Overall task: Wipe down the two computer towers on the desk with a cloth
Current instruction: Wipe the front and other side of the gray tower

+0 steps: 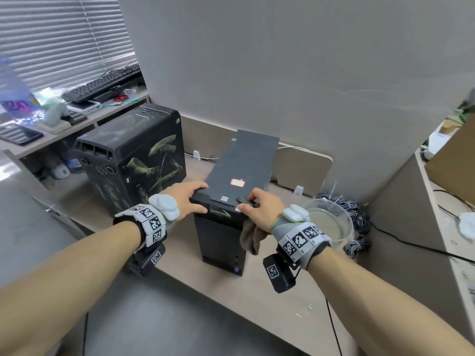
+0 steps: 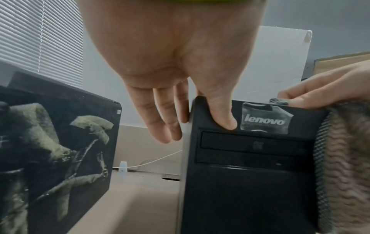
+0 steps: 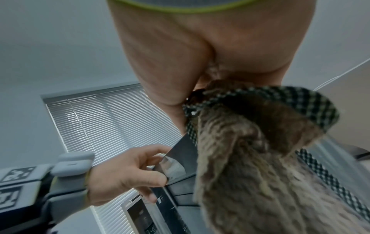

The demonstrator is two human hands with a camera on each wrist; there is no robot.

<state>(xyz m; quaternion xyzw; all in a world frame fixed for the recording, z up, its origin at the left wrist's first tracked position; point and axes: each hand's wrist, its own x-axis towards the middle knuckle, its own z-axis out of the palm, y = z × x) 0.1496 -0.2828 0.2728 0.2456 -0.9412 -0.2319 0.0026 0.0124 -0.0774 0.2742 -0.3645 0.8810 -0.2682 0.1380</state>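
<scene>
A plain black Lenovo tower (image 1: pixel 239 165) stands upright on the desk (image 1: pixel 231 291). A second black tower (image 1: pixel 133 160) with a green graphic on its side stands to its left. My left hand (image 1: pixel 203 197) grips the plain tower's top front left corner, with the thumb (image 2: pixel 224 120) on the front face and the fingers (image 2: pixel 164 126) down the left side. My right hand (image 1: pixel 248 204) sits at the top front right corner and holds a brown fuzzy cloth (image 1: pixel 253 238) with a checked edge. The cloth (image 3: pixel 250 174) hangs down the tower's front right edge.
A clear plastic bowl (image 1: pixel 331 222) with water stands just right of the plain tower, beside coiled cables (image 1: pixel 359 227). A cardboard box (image 1: pixel 452 163) sits on the right-hand desk. A side shelf at the left holds a keyboard (image 1: pixel 102 86). A grey partition stands close behind the towers.
</scene>
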